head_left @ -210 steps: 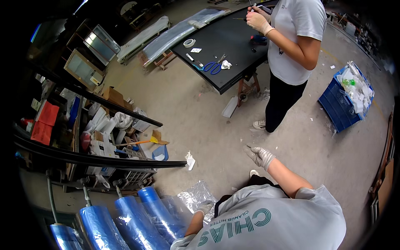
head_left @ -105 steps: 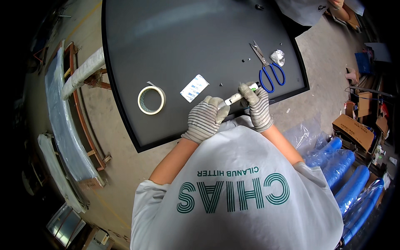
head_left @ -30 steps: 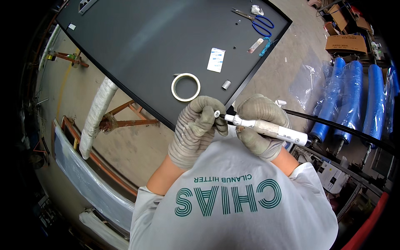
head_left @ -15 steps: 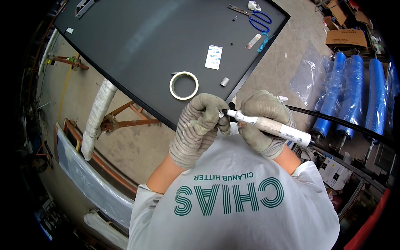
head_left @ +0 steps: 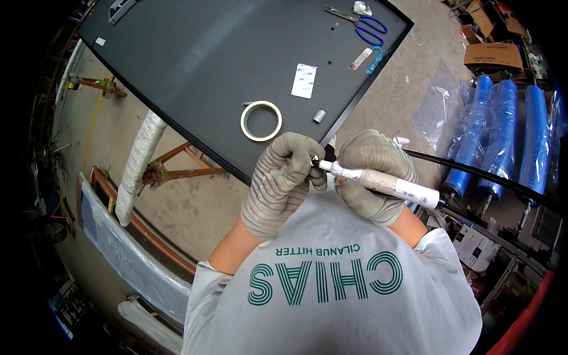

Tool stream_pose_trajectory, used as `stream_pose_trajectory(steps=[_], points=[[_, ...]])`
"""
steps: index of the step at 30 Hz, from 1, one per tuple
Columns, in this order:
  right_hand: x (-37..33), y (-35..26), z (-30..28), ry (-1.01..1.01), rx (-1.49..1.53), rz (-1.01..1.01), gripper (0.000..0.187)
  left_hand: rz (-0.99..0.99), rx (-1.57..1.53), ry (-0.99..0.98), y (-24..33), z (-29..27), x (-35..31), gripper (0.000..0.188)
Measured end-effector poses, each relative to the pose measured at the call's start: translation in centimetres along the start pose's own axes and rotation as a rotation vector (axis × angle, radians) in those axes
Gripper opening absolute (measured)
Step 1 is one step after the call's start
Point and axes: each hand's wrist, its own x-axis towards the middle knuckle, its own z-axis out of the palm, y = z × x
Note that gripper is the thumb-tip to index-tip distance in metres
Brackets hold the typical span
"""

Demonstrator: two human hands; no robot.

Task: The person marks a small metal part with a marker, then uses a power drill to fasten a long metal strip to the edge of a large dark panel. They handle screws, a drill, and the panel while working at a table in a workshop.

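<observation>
The left hand pinches a small white piece, just turned toward the white tool the right hand clasps, seemingly aligning them.

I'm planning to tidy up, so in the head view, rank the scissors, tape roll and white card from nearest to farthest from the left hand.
From the left hand:
1. Tape roll: just beyond it, slightly left.
2. White card: farther out, to the right.
3. Scissors: farthest, near the black table's right corner.
</observation>
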Motion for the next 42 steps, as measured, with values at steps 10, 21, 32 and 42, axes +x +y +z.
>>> stream_pose_trajectory(steps=[10, 21, 32, 42], points=[[-0.3, 1.0, 0.8, 0.089, 0.101, -0.034, 0.012, -0.028, -0.019, 0.019, -0.3, -0.5, 0.2, 0.023], [0.5, 0.3, -0.3, -0.081, 0.041, 0.059, 0.014, -0.040, -0.053, 0.035, -0.2, -0.7, 0.3, 0.020], [0.0, 1.2, 0.3, 0.008, 0.101, -0.034, 0.013, -0.022, -0.079, 0.005, -0.5, -0.9, 0.3, 0.019], [-0.2, 1.2, 0.3, 0.005, 0.023, -0.034, 0.013, -0.052, -0.076, 0.011, -0.4, -0.7, 0.4, 0.020]])
